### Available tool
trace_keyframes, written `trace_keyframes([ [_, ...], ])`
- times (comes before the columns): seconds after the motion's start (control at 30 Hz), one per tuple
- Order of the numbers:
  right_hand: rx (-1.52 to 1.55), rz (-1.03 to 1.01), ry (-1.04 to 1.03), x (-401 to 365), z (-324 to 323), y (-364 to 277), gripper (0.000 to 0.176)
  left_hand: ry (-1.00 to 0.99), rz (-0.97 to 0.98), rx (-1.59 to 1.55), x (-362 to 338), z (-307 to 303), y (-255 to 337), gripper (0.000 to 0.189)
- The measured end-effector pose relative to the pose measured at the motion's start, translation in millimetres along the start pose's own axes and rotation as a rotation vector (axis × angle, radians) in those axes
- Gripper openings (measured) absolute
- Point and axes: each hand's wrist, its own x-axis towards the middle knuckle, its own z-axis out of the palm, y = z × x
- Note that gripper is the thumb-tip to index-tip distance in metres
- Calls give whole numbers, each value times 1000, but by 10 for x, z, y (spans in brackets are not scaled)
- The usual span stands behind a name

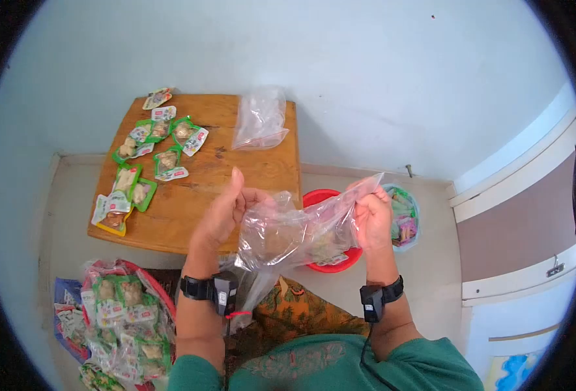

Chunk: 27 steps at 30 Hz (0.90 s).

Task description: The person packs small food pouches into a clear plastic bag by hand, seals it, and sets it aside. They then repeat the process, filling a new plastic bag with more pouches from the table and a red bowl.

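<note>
Left hand: was partly open, thumb raised away from half-curled fingers that met the film of the clear bag; whether the fingertips lay inside or behind it could not be told.
Right hand: was closed on the bag's upper edge, probably to steady the limp plastic while the left spread it.
Clear bag: stretched between both hands, in front of the wooden table, crumpled and hanging, likely held up so its layers could part.
Red basin: stood on the floor behind the bag, perhaps for easy reach.
Pale tub: stood beyond the right hand, with colourful packets in it.
Food packets: lay loosely grouped on the table's left side, seemingly leaving working room.
Spare bag: lay flat at the table's far right, apparently within reach.
Bulk sack: sat low by the left arm, full of similar packets.
</note>
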Motion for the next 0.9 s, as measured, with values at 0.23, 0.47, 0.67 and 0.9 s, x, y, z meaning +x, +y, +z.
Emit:
trace_keyframes([
  [0.23, -64, 80, -3, -388, -1, -69, 23, 249, 178, 438, -846, 612, -65, 54],
  [0.47, -122, 187, -225, -722, 202, -122, 10, 570, 323, 387, -1316, 971, -284, 23],
  [0.67, -242, 58, -188, -871, 127, 64, 6, 900, 641, 9, -1582, 938, -457, 15],
  [0.9, -205, 173, -228, -966, 85, 52, 3, 1004, 710, -68, -1682, 1009, -558, 13],
])
